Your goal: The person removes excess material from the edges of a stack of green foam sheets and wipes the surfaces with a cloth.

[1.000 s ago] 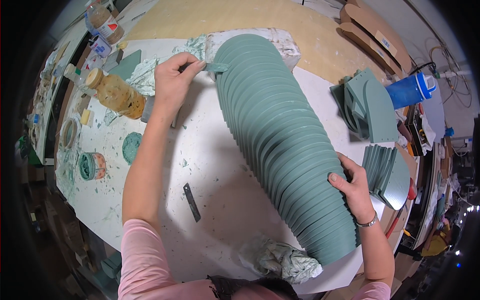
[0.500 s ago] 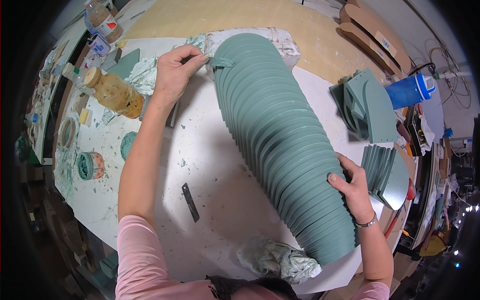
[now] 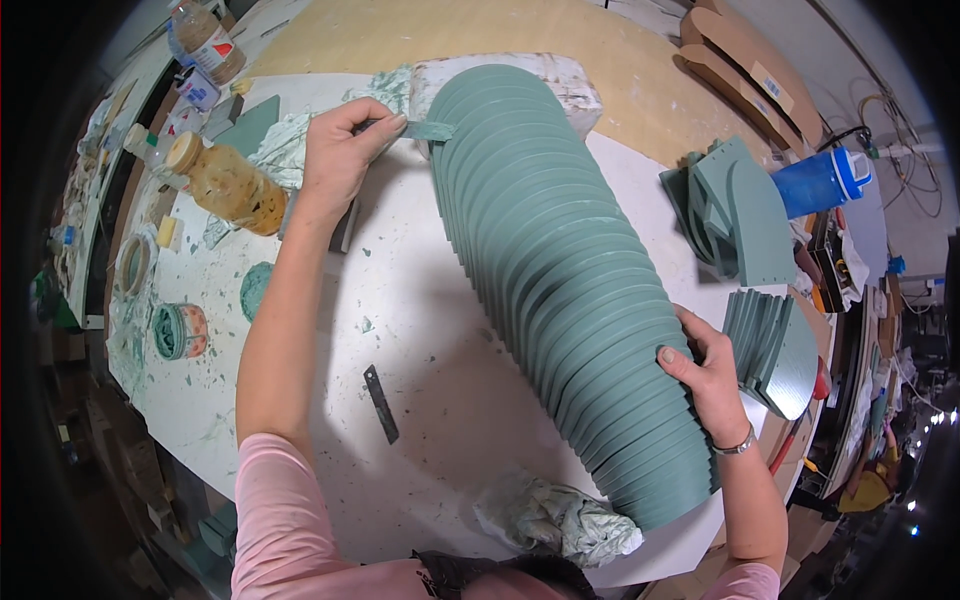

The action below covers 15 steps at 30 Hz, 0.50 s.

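Open tub [image 3: 180, 332], green paste inside: left of left hand [image 3: 347, 155], toward body. Amber jar [image 3: 240, 190], lid on, contents unclear: just left of same hand. Left hand: pinching green-smeared scraper blade [image 3: 432, 131], tip on stacked curved green panels [image 3: 565, 240] lying between hands. Apparent step: working panel edge; next move likely calls for flat blade, steady panels. Right hand [image 3: 708, 385]: spread against panels' right side. Blue jug [image 3: 808, 187] beyond: contents hidden.
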{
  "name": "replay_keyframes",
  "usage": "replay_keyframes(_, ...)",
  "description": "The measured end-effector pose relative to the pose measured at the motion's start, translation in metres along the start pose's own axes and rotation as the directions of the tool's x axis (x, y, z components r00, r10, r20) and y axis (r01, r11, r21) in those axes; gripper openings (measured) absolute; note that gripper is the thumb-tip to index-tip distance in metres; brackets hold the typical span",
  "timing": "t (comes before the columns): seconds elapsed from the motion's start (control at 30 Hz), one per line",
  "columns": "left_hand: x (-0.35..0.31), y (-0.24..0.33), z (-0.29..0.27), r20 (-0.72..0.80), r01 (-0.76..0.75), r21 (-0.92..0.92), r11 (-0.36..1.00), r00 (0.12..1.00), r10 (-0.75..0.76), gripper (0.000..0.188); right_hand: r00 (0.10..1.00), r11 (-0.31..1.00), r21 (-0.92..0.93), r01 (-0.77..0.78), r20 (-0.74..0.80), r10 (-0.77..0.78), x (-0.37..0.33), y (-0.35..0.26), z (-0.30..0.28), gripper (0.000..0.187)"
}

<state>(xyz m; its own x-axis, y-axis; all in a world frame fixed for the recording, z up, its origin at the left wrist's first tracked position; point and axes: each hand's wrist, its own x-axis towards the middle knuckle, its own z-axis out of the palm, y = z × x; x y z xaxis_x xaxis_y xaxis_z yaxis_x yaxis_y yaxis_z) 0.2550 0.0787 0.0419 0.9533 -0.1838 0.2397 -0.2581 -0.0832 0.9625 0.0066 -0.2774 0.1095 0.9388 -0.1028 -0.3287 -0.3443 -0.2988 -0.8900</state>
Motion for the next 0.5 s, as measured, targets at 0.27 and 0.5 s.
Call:
replay_keyframes(0.27, 0.0036, -0.0061, 0.0017, -0.026, 0.001, 0.005, 1.000, 1.000, -0.001, 0.009, 1.000, 1.000, 0.015, -0.004, 0.001, 0.004, 0.0000, 0.0011, 0.0002, 0.064)
replay_keyframes(0.5, 0.0052, 0.0009, 0.0051, -0.033, 0.048, -0.020, 0.999, 0.998, -0.048, 0.012, 1.000, 1.000, 0.006, 0.000, -0.005, 0.000, 0.0002, 0.0023, -0.0012, 0.063)
